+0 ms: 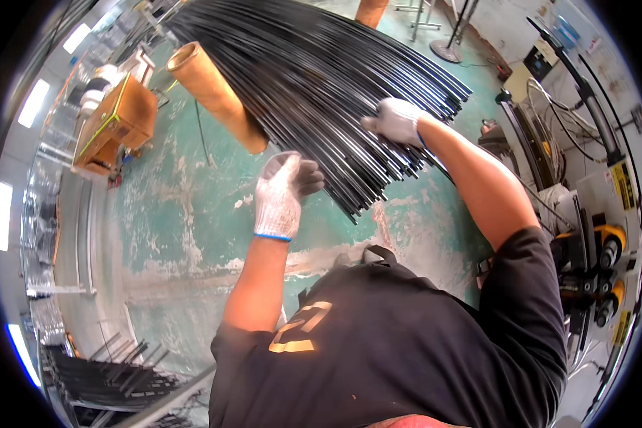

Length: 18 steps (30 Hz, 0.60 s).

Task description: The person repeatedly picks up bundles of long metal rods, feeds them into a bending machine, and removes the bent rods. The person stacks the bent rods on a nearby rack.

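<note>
A broad fanned stack of long, thin black tubes (321,93) fills the upper middle, its cut ends toward me. My right hand (398,121), in a white knit glove, is closed over tubes near the right part of the stack; its fingertips are partly hidden, so how many it grips does not show. Just off the stack's near left edge is my left hand (287,187), gloved the same way with a blue cuff. Its fingers are loosely bent and apart from the thumb, with nothing visible in them.
A thick brown cardboard-like cylinder (217,96) slants beside the stack's left side. Further left stands a wooden cabinet (118,118). Equipment with yellow and black parts (606,242) lines the right. More dark rods (114,374) lie at lower left. The green floor (185,214) is worn.
</note>
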Motion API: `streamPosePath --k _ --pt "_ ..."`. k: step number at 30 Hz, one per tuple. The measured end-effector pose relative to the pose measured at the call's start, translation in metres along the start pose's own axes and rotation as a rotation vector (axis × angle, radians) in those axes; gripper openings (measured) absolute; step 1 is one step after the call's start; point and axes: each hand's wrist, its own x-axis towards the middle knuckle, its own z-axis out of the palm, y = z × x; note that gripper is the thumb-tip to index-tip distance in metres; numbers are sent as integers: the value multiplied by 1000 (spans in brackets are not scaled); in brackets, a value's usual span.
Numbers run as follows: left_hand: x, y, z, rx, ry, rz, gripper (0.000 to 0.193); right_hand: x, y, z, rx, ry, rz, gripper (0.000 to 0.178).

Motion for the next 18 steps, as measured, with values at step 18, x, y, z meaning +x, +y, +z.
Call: streamPosePath --k 18 --pt "68 -19 71 -136 28 165 11 -164 54 42 -221 221 38 33"
